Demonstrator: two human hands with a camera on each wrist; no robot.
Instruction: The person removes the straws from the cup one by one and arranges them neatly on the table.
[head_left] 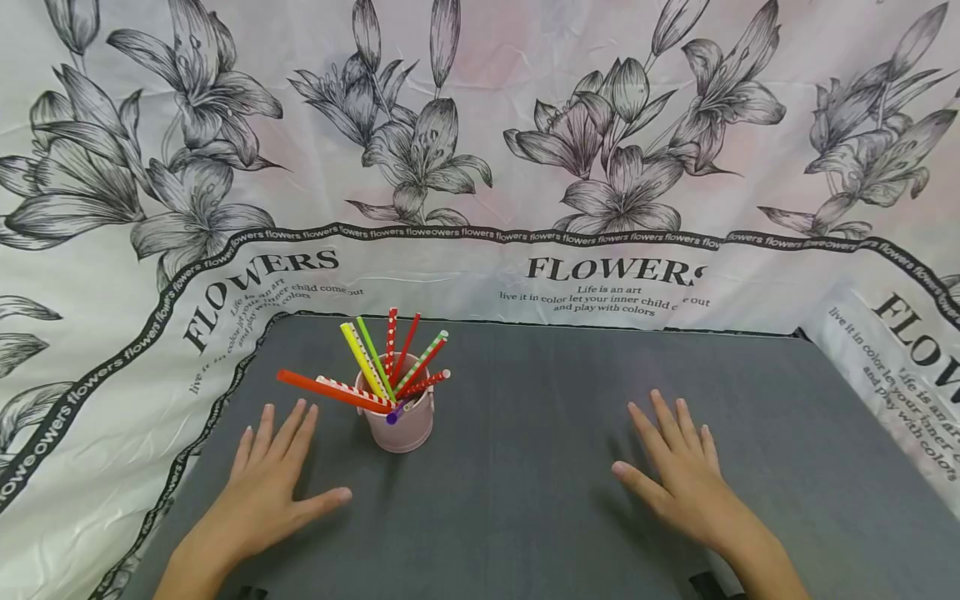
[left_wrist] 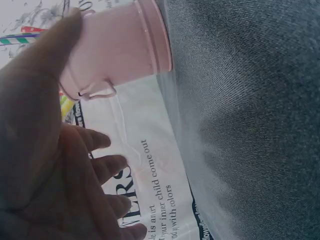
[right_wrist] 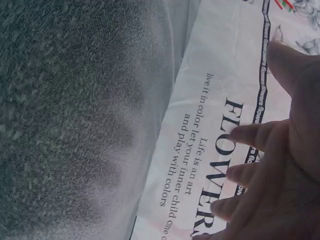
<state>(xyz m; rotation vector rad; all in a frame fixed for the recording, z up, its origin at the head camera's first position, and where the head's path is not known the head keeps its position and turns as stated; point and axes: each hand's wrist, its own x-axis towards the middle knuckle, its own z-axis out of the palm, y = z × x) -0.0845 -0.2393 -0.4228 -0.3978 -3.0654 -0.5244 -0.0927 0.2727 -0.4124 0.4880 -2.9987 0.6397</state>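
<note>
A small pink bucket (head_left: 401, 423) stands upright on the grey table, left of the middle. Several paper straws (head_left: 366, 360) lean out of it in red, green, yellow, orange and purple, some striped or dotted. My left hand (head_left: 262, 492), palm down with fingers spread, hovers over the table just left of the bucket and holds nothing. In the left wrist view the bucket (left_wrist: 117, 47) with its small side handle shows beyond the thumb. Far to the right, my right hand (head_left: 686, 483) is likewise spread palm down, with nothing in its fingers.
The grey tabletop (head_left: 525, 467) runs between and beyond the hands. Behind it and along both sides hangs a white cloth (head_left: 465, 275) printed with grey lilies and "FLOWERS" lettering, meeting the table's back edge.
</note>
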